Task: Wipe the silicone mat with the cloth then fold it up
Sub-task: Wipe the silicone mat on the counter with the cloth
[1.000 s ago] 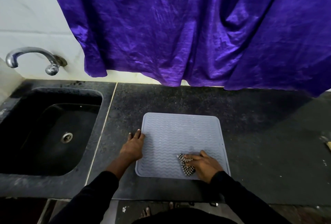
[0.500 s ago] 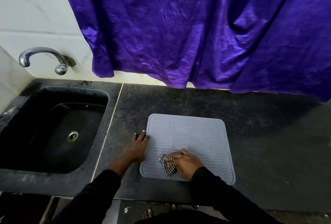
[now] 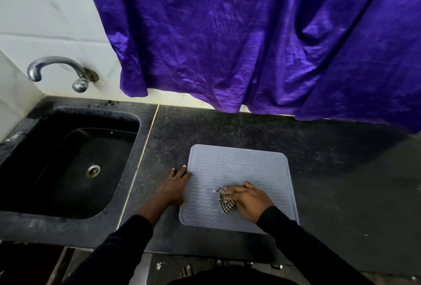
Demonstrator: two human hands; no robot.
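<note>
Silicone mat (image 3: 239, 171): grey, wavy ribbed surface, raised rim, rounded corners, lying flat and unfolded on the dark speckled counter (image 3: 330, 171), toward its near edge. Checkered cloth (image 3: 224, 201), black-and-white, bunched up on the near-centre part of the mat, touching it. Right hand (image 3: 249, 201) on top of the cloth, fingers curled partly closed over it and pressing it onto the mat; cloth sticks out on the thumb side, rest hidden under the palm. Left hand (image 3: 175, 185) laid flat and open at the mat's left edge, fingers extended away from the body, thumb side touching or overlapping the rim, remainder of the hand on the counter; grips nothing, just bears down. Both arms in black sleeves (image 3: 307, 246). Left of the mat, past a pale seam line in the counter, a black sink (image 3: 127, 159) with a metal drain (image 3: 93, 170) in its basin. Chrome tap (image 3: 59, 69) on the white tiled wall (image 3: 45, 23) behind the sink, spout curving left. Behind the mat, a crinkled purple curtain (image 3: 250, 34) hangs down to the back of the counter. Below the counter's near edge, bare toes (image 3: 186, 270) on the floor.
</note>
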